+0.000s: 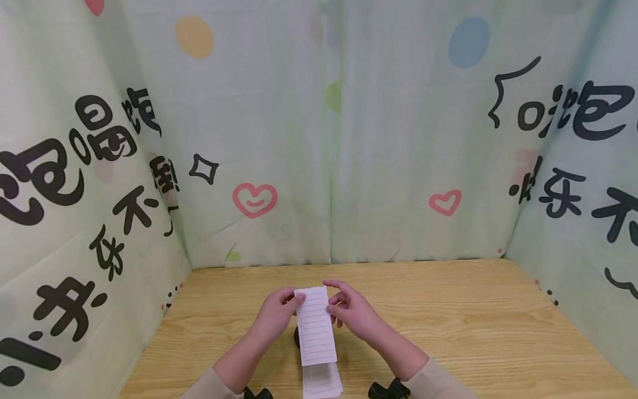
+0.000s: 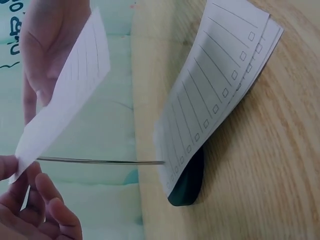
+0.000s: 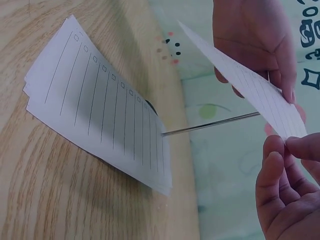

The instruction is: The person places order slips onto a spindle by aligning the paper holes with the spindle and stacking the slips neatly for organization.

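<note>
In the head view a lined paper sheet (image 1: 316,332) is held up between both hands. My left hand (image 1: 276,313) pinches its upper left edge, thumb on top. My right hand (image 1: 351,313) pinches the right edge between thumb and finger, seen closer in the right wrist view (image 3: 290,190). Below the sheet, a stack of similar checkbox sheets (image 2: 215,90) sits on a paper spike with a dark base (image 2: 187,185). Its thin metal rod (image 2: 100,161) rises from the stack to the held sheet. Whether the tip pierces that sheet, I cannot tell.
The spike stands on a wooden table (image 1: 448,316). A pale printed curtain (image 1: 379,166) closes off the back and both sides. Two black wrist-worn devices show at the bottom edge, one by the left sleeve (image 1: 211,388) and one by the right sleeve (image 1: 438,382).
</note>
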`<state>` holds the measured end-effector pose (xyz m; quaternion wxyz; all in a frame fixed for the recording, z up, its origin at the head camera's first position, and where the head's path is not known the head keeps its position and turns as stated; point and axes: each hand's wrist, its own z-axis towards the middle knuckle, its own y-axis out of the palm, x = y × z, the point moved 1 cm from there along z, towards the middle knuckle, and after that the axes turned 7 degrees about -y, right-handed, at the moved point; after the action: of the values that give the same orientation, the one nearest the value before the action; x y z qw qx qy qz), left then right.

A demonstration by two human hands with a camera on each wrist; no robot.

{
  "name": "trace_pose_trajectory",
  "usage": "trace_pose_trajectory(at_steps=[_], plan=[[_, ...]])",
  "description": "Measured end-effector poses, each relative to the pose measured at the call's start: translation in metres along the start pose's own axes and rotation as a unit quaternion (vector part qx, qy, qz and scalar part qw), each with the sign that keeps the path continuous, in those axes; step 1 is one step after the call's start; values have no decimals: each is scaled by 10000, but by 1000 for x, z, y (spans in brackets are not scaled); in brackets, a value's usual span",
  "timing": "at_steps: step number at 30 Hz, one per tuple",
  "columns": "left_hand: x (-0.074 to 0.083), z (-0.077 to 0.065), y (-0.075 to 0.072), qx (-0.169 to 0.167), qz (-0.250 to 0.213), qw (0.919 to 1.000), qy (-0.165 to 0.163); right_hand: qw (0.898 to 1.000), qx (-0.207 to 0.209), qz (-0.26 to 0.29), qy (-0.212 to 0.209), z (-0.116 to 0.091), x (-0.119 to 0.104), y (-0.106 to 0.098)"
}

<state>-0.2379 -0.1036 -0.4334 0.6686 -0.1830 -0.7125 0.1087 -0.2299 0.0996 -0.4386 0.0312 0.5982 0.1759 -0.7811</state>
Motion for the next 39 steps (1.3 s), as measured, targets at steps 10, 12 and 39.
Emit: trace_pose_trajectory(at_steps=[10,12,39], plan=[[-5,-1,0,151,-24,9998,-90,10000,-13,-49,-28,1,7,2],[-5,-2,0,154,72,9998,-100,10000,-34,-78,-23,0,7,2],[-40,5,11,-208,1256,9918,-82,9902,-813,-961,610,-6,32,7]])
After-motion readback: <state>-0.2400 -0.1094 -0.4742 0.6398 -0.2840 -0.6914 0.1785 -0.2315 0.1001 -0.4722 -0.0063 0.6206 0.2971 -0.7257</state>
